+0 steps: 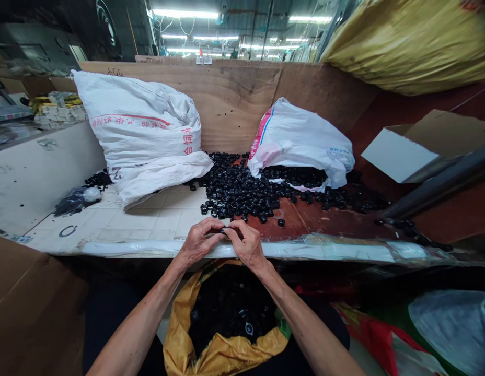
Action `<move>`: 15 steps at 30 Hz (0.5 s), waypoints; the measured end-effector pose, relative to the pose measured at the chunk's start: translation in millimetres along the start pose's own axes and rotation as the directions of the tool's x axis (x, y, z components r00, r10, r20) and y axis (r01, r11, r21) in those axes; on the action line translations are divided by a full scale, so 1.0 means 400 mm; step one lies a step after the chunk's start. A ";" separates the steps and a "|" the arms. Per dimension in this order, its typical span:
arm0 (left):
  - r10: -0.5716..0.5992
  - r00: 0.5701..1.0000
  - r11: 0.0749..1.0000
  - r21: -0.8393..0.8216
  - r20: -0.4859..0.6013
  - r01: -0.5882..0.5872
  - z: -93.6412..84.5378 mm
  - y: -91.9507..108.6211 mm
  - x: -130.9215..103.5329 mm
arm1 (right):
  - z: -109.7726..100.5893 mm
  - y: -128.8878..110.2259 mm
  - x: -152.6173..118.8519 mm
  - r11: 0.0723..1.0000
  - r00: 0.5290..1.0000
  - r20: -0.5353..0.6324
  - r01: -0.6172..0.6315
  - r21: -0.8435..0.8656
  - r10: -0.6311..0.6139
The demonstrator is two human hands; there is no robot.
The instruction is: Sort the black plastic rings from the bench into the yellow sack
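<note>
My left hand [201,239] and my right hand [245,241] meet at the bench's front edge, fingertips pinched together around a small dark piece [223,230] that is mostly hidden by the fingers. Just behind them spreads a heap of small black ring-shaped parts [234,196]. Below my hands, an open yellow sack [180,334] holds many black parts, with one ring-like piece [249,328] showing on top.
Two white woven sacks lie on the bench [125,224], one at the left [148,120] and one at the right [305,141] with its mouth over black parts. A cardboard box [403,156] and a metal bar [442,180] are at the right.
</note>
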State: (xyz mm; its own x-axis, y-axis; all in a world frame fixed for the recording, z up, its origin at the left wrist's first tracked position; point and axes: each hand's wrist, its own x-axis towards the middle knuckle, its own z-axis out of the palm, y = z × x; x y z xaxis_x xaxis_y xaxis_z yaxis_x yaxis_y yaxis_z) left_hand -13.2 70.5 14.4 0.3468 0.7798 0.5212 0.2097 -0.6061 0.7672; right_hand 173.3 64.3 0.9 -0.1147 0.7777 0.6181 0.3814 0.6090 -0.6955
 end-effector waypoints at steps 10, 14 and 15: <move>-0.042 0.998 0.998 -0.053 -0.042 0.040 -0.001 0.004 0.001 | -0.013 -0.003 0.002 0.985 1.000 -0.018 0.002 0.170 0.001; -0.038 0.999 0.999 -0.033 -0.022 0.037 -0.002 0.004 0.000 | 0.000 0.012 -0.006 0.990 0.999 -0.023 -0.029 0.135 0.033; -0.036 0.999 0.999 -0.029 -0.022 0.035 -0.002 0.004 -0.001 | 0.002 0.013 -0.006 0.994 1.000 -0.026 -0.001 0.109 0.004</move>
State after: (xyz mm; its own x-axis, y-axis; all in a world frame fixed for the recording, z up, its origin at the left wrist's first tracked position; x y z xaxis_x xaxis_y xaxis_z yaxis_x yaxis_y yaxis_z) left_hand -13.6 69.4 15.9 0.3191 0.8043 0.5012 0.1954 -0.5734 0.7956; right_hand 175.0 65.6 -4.5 -0.0888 0.7759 0.6246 0.2794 0.6213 -0.7321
